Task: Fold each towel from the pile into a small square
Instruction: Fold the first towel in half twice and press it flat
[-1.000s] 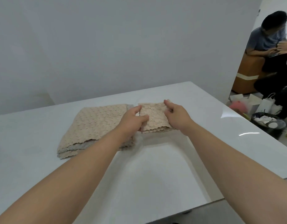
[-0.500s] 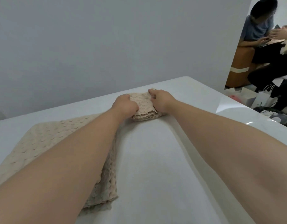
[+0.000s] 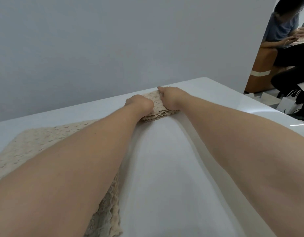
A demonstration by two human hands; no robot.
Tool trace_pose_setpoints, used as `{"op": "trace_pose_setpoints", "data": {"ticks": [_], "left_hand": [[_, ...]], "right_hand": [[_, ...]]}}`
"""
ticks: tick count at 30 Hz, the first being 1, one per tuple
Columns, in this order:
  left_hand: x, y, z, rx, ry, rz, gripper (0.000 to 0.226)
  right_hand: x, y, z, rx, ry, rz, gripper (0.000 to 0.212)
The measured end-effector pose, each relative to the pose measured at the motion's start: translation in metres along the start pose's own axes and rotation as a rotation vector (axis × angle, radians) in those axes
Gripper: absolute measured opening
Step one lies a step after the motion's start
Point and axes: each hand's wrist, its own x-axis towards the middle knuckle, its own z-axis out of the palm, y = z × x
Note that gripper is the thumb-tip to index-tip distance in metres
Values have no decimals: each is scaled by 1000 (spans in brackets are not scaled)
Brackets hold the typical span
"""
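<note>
White table (image 3: 165,177) against grey wall (image 3: 113,40); past the wall's edge, seated person (image 3: 283,26) (grey shirt) beside orange-brown furniture (image 3: 260,69), white paper bag (image 3: 287,105) on floor.

The folded towel (image 3: 159,111) lies near the far edge of the table (image 3: 165,168); the left hand (image 3: 139,104) grips its left side; the right hand (image 3: 171,98) holds its right side. The towel pile (image 3: 36,144) lies under the left forearm.
</note>
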Motion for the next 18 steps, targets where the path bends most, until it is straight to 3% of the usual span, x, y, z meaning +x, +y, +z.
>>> {"op": "trace_pose_setpoints", "data": {"ticks": [3, 5, 7, 10, 12, 18], "left_hand": [[-1, 10, 1, 223, 51, -115, 44], [-2, 13, 3, 377, 151, -69, 50], [2, 11, 8, 436, 217, 161, 45], [18, -1, 18, 394, 57, 380, 42], [27, -11, 26, 364, -33, 423, 48], [33, -20, 32, 435, -51, 379, 60]], "right_hand": [[-7, 2, -6, -35, 189, 45, 62], [-10, 1, -10, -38, 271, 36, 53], [-11, -3, -8, -14, 235, -34, 44], [-12, -6, 5, -63, 102, -101, 42], [-9, -1, 15, -75, 15, -100, 49], [-2, 12, 17, -57, -63, -29, 57]]}}
